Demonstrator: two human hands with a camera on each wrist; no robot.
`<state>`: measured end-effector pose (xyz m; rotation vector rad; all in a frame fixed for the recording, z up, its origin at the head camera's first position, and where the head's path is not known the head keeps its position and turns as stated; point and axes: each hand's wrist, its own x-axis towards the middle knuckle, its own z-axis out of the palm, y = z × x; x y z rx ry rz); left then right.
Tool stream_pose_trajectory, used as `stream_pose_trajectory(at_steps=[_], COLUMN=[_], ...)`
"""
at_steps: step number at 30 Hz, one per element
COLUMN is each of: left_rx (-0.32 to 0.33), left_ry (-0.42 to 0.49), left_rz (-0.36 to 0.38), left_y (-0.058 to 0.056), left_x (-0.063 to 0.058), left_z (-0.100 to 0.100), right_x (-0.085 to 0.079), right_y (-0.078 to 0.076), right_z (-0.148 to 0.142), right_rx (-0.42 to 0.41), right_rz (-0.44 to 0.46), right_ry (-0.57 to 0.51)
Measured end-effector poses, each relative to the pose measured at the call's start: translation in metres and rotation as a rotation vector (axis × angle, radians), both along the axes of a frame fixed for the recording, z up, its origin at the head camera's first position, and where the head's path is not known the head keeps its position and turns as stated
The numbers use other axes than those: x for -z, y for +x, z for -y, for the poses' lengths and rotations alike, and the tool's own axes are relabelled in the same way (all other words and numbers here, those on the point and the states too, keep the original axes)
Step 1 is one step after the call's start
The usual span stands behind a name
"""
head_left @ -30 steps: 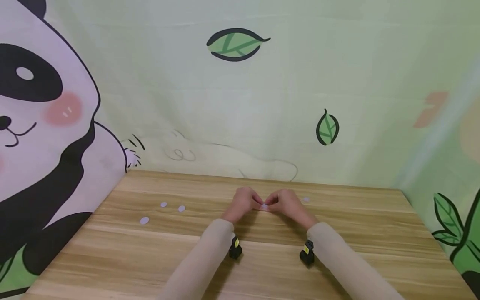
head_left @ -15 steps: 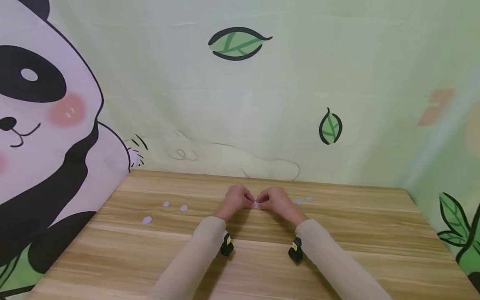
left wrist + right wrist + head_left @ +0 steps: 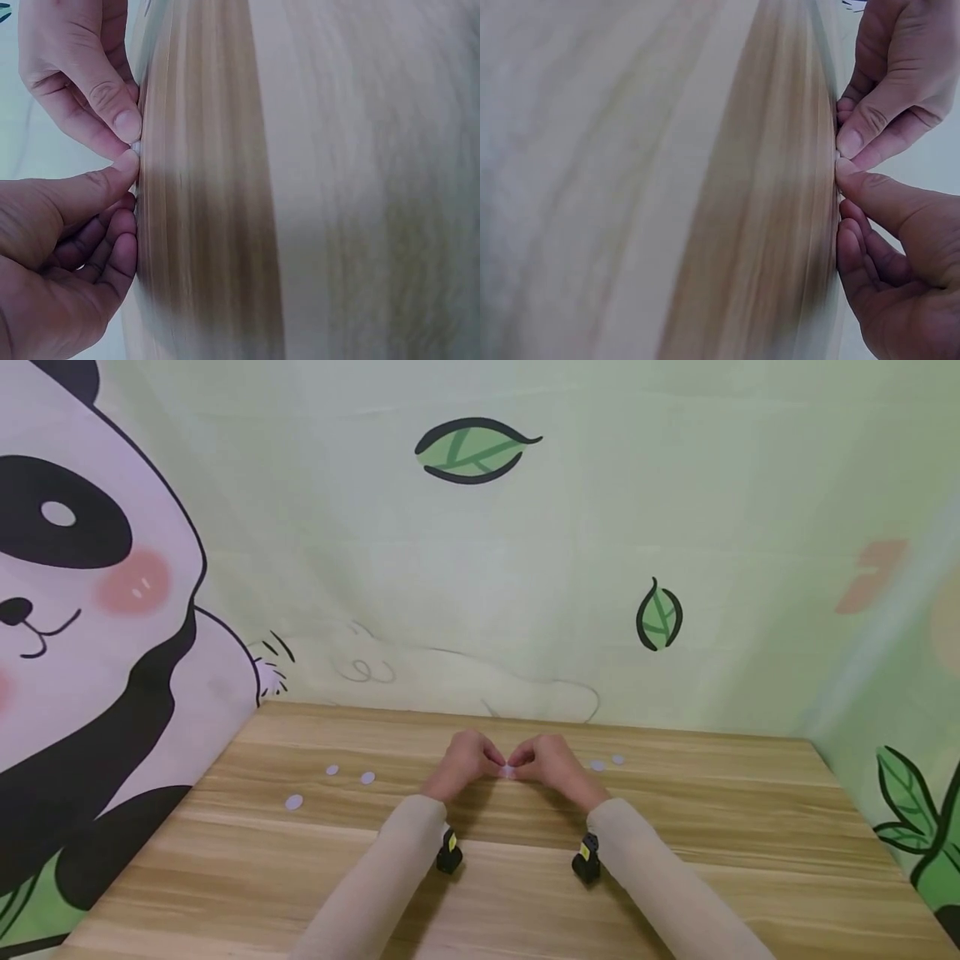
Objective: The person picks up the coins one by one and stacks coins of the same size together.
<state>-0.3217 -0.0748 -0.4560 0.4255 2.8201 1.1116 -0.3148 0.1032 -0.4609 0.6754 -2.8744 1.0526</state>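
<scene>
My left hand (image 3: pixel 467 766) and right hand (image 3: pixel 553 768) meet over the table's far half, thumbs and forefingers almost touching. Between their fingertips is a small pale flat disc (image 3: pixel 507 772), pinched from both sides; most of it is covered. In the left wrist view only a thin pale edge of the disc (image 3: pixel 136 147) shows between the thumbs. Two more pale discs lie to the right of my right hand, one nearer (image 3: pixel 597 766) and one farther (image 3: pixel 618 760). What the discs are made of I cannot tell.
Left of the hands, three pale discs lie apart on the wooden table (image 3: pixel 517 902): a front disc (image 3: pixel 294 802), a back disc (image 3: pixel 332 770) and a right-hand disc (image 3: pixel 367 778). Behind the table hangs a printed green cloth (image 3: pixel 480 568) with a panda and leaves.
Both hands have shifted a little left together, still pinching the disc. A second disc, out of sight a second ago, now shows beside the right hand. The view has shifted slightly.
</scene>
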Motion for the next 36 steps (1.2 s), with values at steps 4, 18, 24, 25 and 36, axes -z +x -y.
stream_pose_trajectory(at_steps=[4,18,24,25,36], left_rx=[-0.007,0.007,0.003,0.001,0.032], left_ry=[0.008,0.050,0.022,0.015,-0.018], left_rz=[0.000,-0.059,-0.063,-0.056,-0.054], left_y=[0.000,0.003,0.006,0.006,0.002], left_x=[-0.001,0.003,0.004,0.003,-0.002], left_z=[0.001,0.000,0.006,0.006,0.001], right_x=[0.000,0.005,0.007,0.006,0.002], right_y=[-0.001,0.001,0.004,0.005,0.008], right_z=[-0.001,-0.003,0.005,0.005,0.003], right_rx=[-0.036,0.039,0.058,0.060,0.094], right_rz=[0.001,-0.023,-0.010,-0.010,0.044], right_ry=[-0.012,-0.007,-0.018,-0.017,-0.039])
